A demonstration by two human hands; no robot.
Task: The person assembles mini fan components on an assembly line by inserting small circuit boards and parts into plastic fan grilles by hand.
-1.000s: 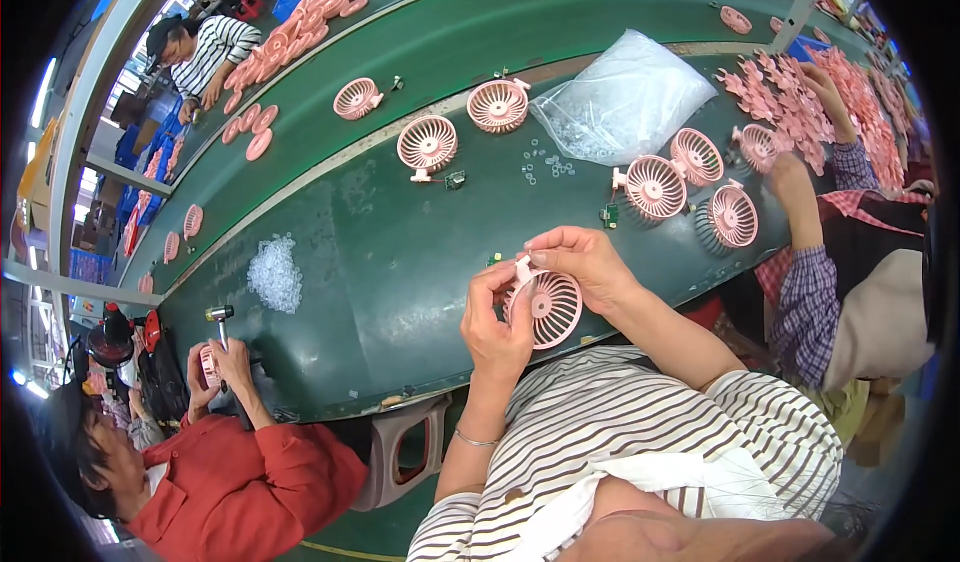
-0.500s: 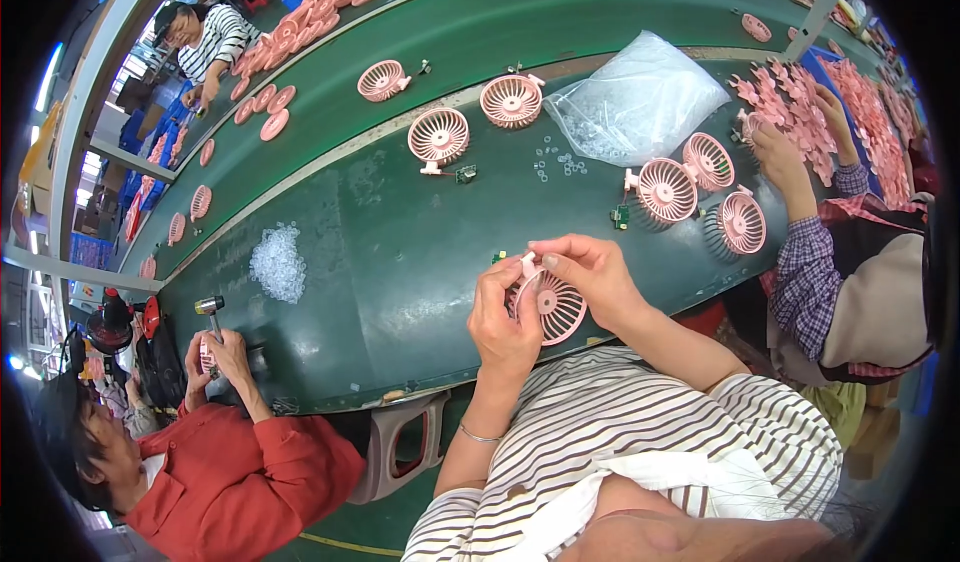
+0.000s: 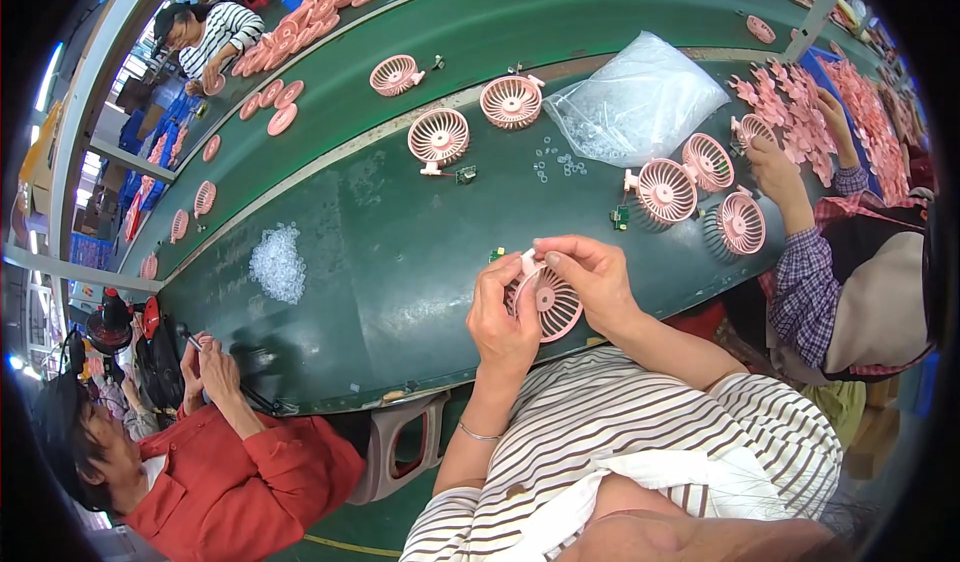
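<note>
A round pink fan housing (image 3: pixel 553 307) with radial slats is held up before me at the near side of the bench. My left hand (image 3: pixel 503 312) is closed around its left side, with fingertips at the short white-pink neck on top. At the neck and upper rim, my right hand (image 3: pixel 597 280) pinches with thumb and forefinger; anything small between those tips is hidden. A little green circuit board (image 3: pixel 497 255) shows just beyond my left fingertips. Right of my hands stand several more pink fan housings (image 3: pixel 666 192) with small boards attached.
A clear plastic bag (image 3: pixel 640 102) of small rings lies at the back, with loose rings (image 3: pixel 557 162) beside it. A pile of clear rings (image 3: pixel 278 264) is on the left. Behind runs a green conveyor (image 3: pixel 340 112) carrying pink parts. Co-workers sit on both sides.
My hands stay nearly in place; the fan housing has shifted very slightly. Parts on the conveyor have moved a little right. The left co-worker's hammer has swung down, and the right co-worker's hand has shifted.
</note>
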